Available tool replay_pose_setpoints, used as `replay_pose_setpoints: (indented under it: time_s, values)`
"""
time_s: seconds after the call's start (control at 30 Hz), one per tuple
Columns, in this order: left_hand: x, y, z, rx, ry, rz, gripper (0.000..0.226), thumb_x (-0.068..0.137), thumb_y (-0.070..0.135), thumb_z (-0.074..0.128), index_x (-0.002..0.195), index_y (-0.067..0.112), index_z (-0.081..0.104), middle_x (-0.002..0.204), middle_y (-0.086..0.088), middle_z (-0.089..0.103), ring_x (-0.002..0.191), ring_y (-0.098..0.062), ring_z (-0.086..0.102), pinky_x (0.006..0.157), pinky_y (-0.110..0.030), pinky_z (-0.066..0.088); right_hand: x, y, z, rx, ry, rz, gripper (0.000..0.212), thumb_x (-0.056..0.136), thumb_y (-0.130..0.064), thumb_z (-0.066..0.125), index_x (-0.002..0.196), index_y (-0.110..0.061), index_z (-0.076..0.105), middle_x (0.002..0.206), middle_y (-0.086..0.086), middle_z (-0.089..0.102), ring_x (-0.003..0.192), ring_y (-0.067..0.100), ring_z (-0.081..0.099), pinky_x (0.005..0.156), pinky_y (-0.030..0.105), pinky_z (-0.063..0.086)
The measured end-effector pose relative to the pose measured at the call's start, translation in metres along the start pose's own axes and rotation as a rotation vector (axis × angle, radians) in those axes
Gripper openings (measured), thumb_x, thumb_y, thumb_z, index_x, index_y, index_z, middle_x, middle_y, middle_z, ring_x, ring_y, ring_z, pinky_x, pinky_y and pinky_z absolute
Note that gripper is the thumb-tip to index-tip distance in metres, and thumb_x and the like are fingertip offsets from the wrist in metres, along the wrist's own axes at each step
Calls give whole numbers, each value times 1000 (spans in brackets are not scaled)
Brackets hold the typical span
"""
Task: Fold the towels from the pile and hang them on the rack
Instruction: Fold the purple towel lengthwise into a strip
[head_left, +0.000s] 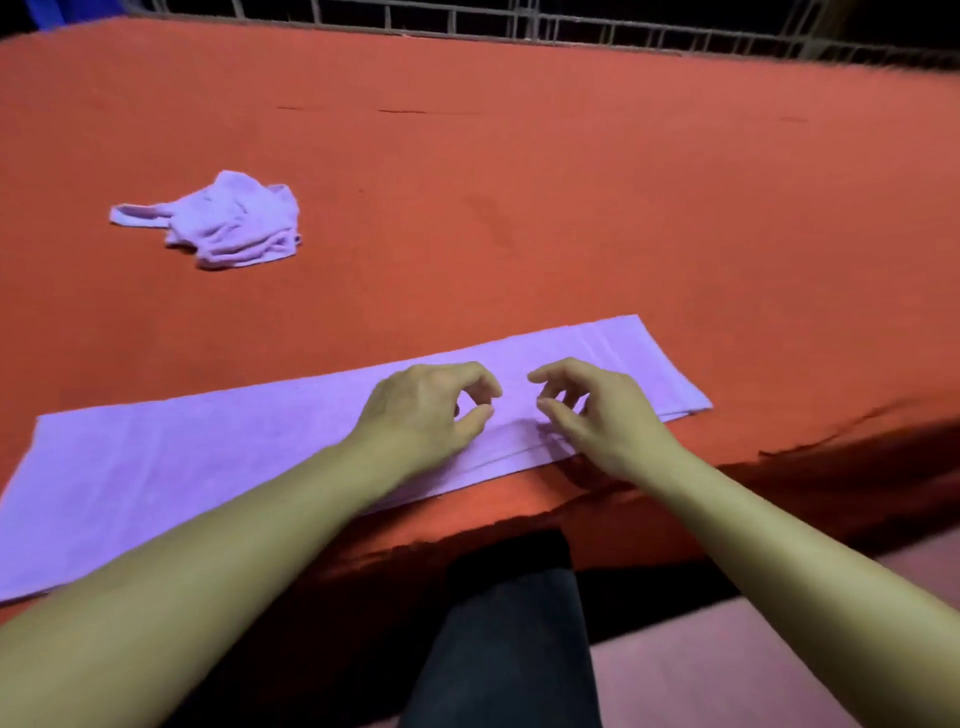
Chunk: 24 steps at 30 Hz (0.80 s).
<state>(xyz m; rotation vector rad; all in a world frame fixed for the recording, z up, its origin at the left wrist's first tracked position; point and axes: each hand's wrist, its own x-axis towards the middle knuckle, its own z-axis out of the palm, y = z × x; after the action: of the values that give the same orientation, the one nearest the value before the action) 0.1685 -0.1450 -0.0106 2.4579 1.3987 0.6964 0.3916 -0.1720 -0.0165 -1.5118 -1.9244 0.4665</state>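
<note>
Near the table's front edge, a long flat lilac terry towel (218, 457) lies folded lengthwise on the red cloth (519, 208). Left hand (421, 410) and right hand (592, 410) hover mid-towel, fingers loosely curled, gripping nothing, likely lining up the next fold. Crumpled lilac towel pile (228, 221) waits behind.

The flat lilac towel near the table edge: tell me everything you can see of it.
The flat lilac towel is a long, narrow strip of soft, terry-looking cloth, folded lengthwise, with layered edges showing at its right end and along the near side. It lies smooth on the red table cover, running diagonally from lower left to upper right, close to the near edge. The left hand and right hand are over its middle with fingers curled; whether they pinch the cloth cannot be told.
</note>
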Motion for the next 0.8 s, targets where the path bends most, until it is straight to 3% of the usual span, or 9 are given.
replay_pose_setpoints:
  time_s: [0.2,0.33,0.47,0.67,0.8]
  values:
    - [37,48,49,-72,-225,11,21,82,35,69,101,39,61,87,27,67,81,3,62,82,-31,51,-21,98,-86,-267,154,175,27,86,-13,67,108,-29,68,84,-19,64,75,14,60,73,32,46]
    - [37,50,62,-42,-242,-7,23,82,36,71,103,35,64,87,21,67,83,-4,60,81,-31,51,-22,132,-103,-314,193,299,28,85,-24,71,112,-23,67,84,-13,63,73,18,61,74,34,48]
    - [39,55,62,20,-231,21,22,87,31,68,109,32,64,90,19,68,82,-5,56,78,-27,46,-14,139,-95,-320,119,353,33,84,-37,70,115,-28,62,85,-14,65,77,17,60,69,31,42]
    - [38,55,60,182,-262,83,31,94,23,53,124,24,57,113,8,68,107,-22,60,87,-34,46,-4,130,-92,-402,62,429,36,83,-47,65,116,-33,59,95,-14,69,95,21,63,73,34,47]
    - [35,57,59,224,-267,33,34,93,26,49,128,26,53,113,5,66,105,-25,59,87,-34,47,-3,126,-94,-398,14,454,41,82,-40,69,120,-31,57,94,-14,69,96,20,63,77,35,48]
